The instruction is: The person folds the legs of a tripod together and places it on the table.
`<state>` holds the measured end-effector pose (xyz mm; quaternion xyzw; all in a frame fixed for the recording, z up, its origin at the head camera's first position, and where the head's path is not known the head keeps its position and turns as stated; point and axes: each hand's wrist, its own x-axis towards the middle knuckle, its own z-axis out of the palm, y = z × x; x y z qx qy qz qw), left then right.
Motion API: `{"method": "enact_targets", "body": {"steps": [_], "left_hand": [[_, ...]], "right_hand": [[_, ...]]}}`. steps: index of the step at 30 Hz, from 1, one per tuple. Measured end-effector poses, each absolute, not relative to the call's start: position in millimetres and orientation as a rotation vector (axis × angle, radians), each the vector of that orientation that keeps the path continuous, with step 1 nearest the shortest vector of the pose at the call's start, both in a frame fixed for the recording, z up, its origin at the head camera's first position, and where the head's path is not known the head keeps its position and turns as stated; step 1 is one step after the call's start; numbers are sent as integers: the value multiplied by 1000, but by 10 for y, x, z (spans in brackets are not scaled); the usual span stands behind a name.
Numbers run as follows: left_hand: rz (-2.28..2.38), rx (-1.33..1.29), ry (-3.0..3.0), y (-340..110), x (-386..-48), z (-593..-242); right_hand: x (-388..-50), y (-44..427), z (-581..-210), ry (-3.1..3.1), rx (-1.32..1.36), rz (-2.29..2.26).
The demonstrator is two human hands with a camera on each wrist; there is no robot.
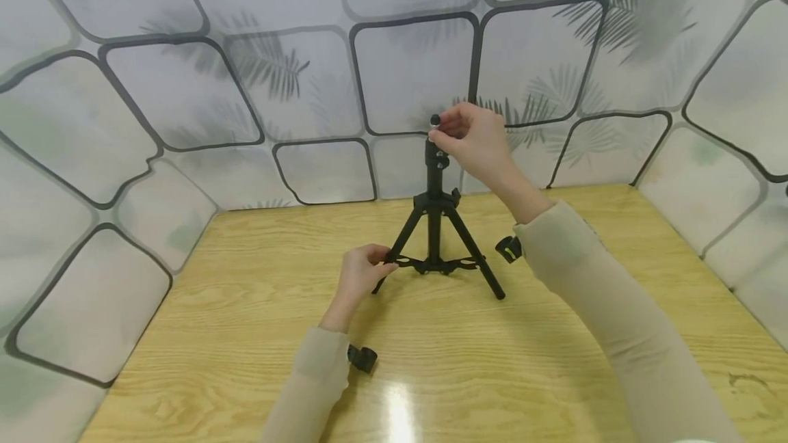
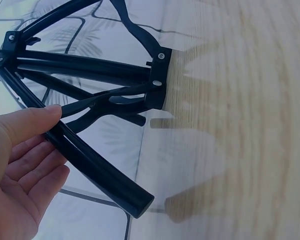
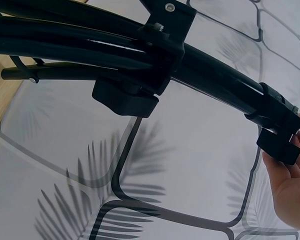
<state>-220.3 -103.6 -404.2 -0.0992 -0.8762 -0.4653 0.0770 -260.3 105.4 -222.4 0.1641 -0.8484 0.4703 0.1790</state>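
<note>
A black tripod (image 1: 434, 241) stands upright on the table with its legs spread. My left hand (image 1: 359, 279) pinches its left leg between thumb and fingers, close to the lower brace. In the left wrist view that leg (image 2: 107, 175) passes across the fingers, its round foot pointing down to the right. Up at the top of the column, my right hand (image 1: 480, 142) pinches the small silver and black tip (image 1: 435, 120). The right wrist view shows a clamp knob (image 3: 125, 96) on the column and the upper collar (image 3: 277, 110) beside the right fingers; the tip is hidden there.
The tripod stands on a light wooden table (image 1: 246, 361), near its back edge. A pale patterned cloth (image 1: 185, 87) rises behind and at both sides. Small black devices (image 1: 366, 359) sit at the wrists.
</note>
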Motion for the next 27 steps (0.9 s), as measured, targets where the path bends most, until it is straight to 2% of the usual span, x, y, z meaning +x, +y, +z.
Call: {"method": "enact_targets", "body": {"steps": [27], "left_hand": [[-1419, -335, -2533, -925, -2239, -4035]], "right_hand": [[-2603, 1049, -2243, -2377, 477, 1313]]}}
